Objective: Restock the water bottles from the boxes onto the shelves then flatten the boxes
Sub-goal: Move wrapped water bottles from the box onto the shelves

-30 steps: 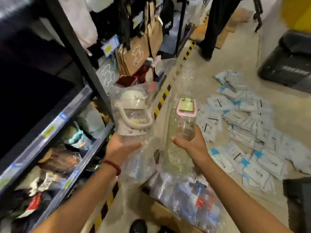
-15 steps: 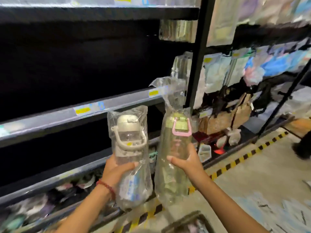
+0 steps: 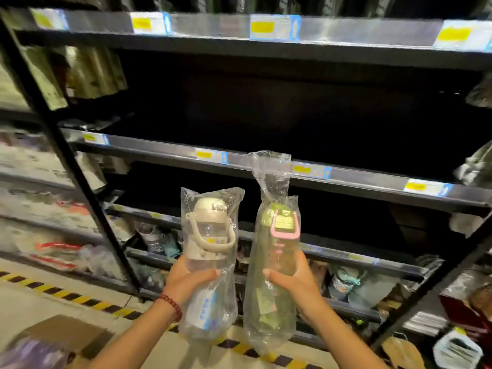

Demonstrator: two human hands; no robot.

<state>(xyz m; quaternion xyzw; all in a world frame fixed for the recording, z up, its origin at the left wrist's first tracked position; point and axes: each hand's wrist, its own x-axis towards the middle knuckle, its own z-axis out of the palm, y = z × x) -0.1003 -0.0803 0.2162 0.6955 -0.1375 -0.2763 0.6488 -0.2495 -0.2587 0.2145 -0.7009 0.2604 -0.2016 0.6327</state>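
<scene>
open bay ahead, clutter below and at the sides

middle shelf [image 3: 266, 162]: dark open bay above it, wide across the centre, bounded overhead by the top shelf [image 3: 266, 35]; wrapped goods [image 3: 476, 166] crowd its right end, hanging packets [image 3: 87, 70] its upper left. black upright [image 3: 69, 161] slants across the left edge. lower shelf [image 3: 346, 258]: open gap above, packed stock [image 3: 346, 284] beneath. cardboard box [image 3: 61, 334] sits on the floor, low left.

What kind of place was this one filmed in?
Most likely a shop aisle or its stockroom: dark metal shelves carry yellow price labels, the bottles are bagged in plastic, and hazard tape lines the floor.
</scene>
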